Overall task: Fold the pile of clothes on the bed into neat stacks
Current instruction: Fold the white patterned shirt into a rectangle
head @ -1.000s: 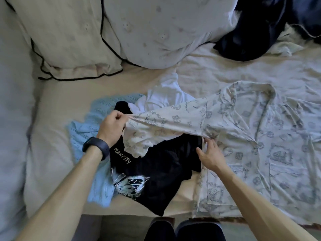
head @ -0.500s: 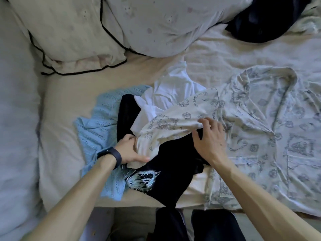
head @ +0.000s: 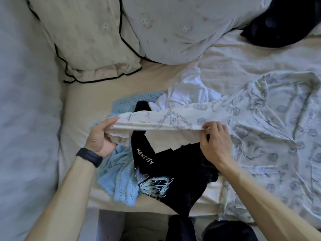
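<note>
A cream printed pyjama shirt (head: 271, 129) lies spread over the right half of the bed. Its left sleeve (head: 173, 119) is stretched out flat between my hands. My left hand (head: 102, 136) grips the cuff end, fingers curled round the cloth. My right hand (head: 215, 140) pinches the sleeve's lower edge near the shoulder. Under the sleeve lies a heap: a black shirt (head: 173, 164) with white lettering and a print, a light blue knit top (head: 119, 174) and a white garment (head: 189, 93).
Two pillows (head: 107, 40) lean at the head of the bed. A dark navy garment (head: 278, 25) is bunched at the top right. Bare cream sheet (head: 90, 105) shows left of the heap. The bed's near edge runs along the bottom, with my dark trousers (head: 182, 228) below it.
My left hand has moved up and left with the cuff, pulling the crumpled sleeve out straight. My right hand now pinches the sleeve's lower edge instead of lying over it.
</note>
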Tool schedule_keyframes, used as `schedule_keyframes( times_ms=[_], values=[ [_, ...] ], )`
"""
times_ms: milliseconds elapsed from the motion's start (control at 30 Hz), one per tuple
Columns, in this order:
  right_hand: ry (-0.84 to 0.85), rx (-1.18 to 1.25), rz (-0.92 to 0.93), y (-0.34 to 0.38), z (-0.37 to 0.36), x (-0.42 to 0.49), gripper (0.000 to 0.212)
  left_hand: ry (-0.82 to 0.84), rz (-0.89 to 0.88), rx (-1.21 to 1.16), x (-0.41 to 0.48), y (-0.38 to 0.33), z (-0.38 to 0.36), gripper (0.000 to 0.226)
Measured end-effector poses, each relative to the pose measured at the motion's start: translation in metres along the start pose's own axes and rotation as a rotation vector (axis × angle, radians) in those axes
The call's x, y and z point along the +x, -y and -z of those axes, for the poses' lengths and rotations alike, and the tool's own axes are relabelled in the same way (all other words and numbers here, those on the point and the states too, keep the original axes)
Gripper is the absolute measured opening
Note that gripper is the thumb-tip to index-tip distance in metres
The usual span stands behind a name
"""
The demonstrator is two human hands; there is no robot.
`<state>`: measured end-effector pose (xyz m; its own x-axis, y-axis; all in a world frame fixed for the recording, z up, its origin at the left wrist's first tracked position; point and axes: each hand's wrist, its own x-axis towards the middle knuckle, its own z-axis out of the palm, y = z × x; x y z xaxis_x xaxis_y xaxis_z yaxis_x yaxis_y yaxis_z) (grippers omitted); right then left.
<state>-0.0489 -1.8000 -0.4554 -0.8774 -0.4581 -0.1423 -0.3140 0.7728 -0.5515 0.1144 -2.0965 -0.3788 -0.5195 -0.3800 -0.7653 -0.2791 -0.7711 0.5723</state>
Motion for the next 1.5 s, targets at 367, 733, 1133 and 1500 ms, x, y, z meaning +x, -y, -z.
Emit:
schedule_keyframes(
  times_ms=[367,733,1133,1500],
  values=[
    [0.213,-0.248,-0.101,-0.014,-0.017,-0.012,0.057,-0.501,-0.024,0.6,0.071,0.039,0.029,0.067],
    [-0.004,-0.059,0.253,0.007,-0.019,0.01,0.004,-0.073,0.13,-0.12,0.043,-0.004,0.026,0.033],
    [0.191,-0.147,0.277,0.031,-0.024,0.006,0.02,-0.532,0.044,0.697,0.049,0.057,0.05,0.052],
    [0.782,-0.523,0.323,0.158,-0.105,0.111,0.018,-0.535,0.022,0.362,0.055,0.09,0.046,0.022]
  ],
)
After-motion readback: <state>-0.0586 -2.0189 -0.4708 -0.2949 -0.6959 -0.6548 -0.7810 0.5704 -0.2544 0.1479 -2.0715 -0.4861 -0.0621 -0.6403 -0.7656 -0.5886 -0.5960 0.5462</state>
